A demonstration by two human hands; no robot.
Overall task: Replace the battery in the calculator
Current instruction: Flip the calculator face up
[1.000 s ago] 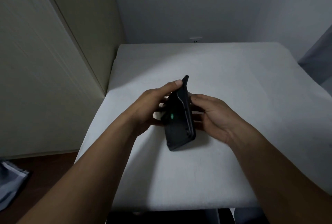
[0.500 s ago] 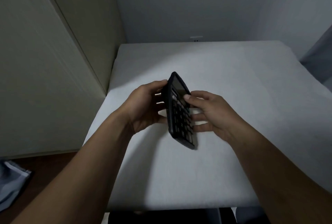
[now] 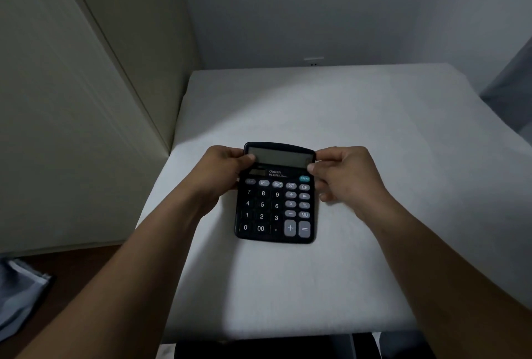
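A black desk calculator [image 3: 275, 206] lies face up on the white table [image 3: 374, 157], keys and blank display towards me. My left hand [image 3: 223, 171] grips its upper left corner, thumb on the display's edge. My right hand [image 3: 342, 171] pinches the upper right corner with thumb and fingers. The calculator's back and its battery cover are hidden underneath. No loose battery shows anywhere.
A beige cabinet side [image 3: 72, 114] stands close along the table's left edge. A grey wall with a socket [image 3: 313, 60] runs behind the table. Grey cloth [image 3: 20, 295] lies on the dark floor at the lower left. A grey curtain [image 3: 515, 76] hangs at the right.
The calculator was held on edge, back towards me, then turned over between both hands. Now it lies flat, keys up, with both hands at its top corners.
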